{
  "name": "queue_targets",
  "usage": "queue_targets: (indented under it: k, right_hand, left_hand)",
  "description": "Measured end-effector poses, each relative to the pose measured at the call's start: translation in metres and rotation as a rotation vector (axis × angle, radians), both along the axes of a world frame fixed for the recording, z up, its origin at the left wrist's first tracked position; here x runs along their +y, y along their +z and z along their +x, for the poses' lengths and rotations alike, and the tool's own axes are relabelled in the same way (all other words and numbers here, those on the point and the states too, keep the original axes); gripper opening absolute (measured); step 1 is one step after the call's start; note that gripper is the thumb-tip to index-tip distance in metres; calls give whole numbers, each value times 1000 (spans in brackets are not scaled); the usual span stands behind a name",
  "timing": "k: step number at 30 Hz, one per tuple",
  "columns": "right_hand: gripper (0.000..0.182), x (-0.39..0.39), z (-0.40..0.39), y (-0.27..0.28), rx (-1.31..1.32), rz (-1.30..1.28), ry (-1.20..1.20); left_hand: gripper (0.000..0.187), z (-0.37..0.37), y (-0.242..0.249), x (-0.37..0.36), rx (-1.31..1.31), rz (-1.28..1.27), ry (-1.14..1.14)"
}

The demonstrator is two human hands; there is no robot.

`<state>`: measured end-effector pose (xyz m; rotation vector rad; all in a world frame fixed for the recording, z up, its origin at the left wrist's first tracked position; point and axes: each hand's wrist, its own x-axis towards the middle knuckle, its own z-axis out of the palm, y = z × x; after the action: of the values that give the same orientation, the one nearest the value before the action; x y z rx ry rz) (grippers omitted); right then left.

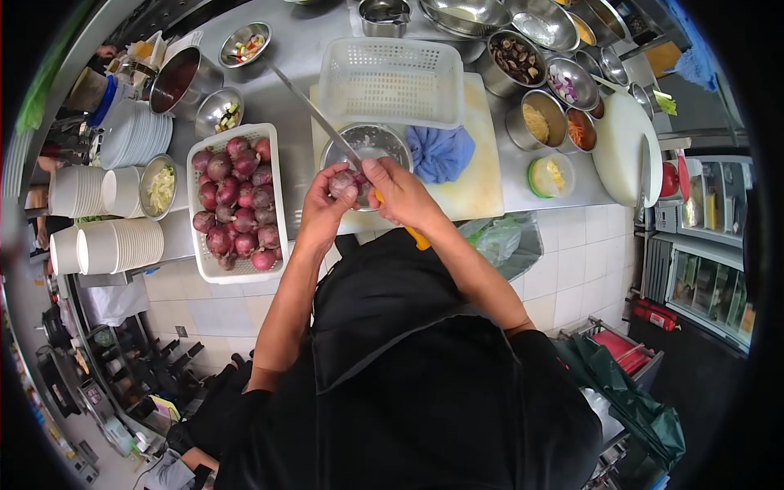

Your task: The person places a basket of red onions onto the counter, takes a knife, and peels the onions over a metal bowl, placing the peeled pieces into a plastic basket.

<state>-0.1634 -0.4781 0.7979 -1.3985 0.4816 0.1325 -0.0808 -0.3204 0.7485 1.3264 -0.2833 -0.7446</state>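
My left hand point(323, 204) is closed around a red onion point(343, 183), its thumb pressed on the onion's near side. In my right hand point(400, 194) is a long knife point(320, 119) with a yellow handle; the blade points up and left, its base close to the onion. Below both hands is a metal bowl point(395, 140), partly hidden by them. To the left stands a white basket point(280, 204) full of red onions. A blue cloth point(441, 153) lies crumpled on the cutting board point(482, 175), right of the bowl.
Behind the bowl sits a white perforated basket point(392, 84). Stacked plates point(137, 135) and stacked bowls point(122, 247) line the left. At right are metal containers of mushrooms point(518, 59) and yellow shreds point(535, 122), a plastic tub point(552, 175) and a round white board point(625, 147).
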Motion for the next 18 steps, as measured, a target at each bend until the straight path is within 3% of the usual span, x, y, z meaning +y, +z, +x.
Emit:
queue_targets:
  k: [2,9,11,14,18]
  right_hand:
    - [56,-7,4,-11,-87,-165,-73]
    - [54,-18,1,-28,71,-84,-15]
    - [51,-7,-1,-35,-69,-303,-123]
    - [50,3,-4,-37,-76,-343,-135]
    - [50,3,-9,-26,-26,-338,-25]
  left_hand:
    - [50,2,-4,5,108,-96,-56]
    - [54,8,9,13,357,-382,-49]
    - [52,11,7,12,456,-529,-67]
    - [55,17,-11,13,337,-449,-33]
    - [58,14,6,4,282,-369,19]
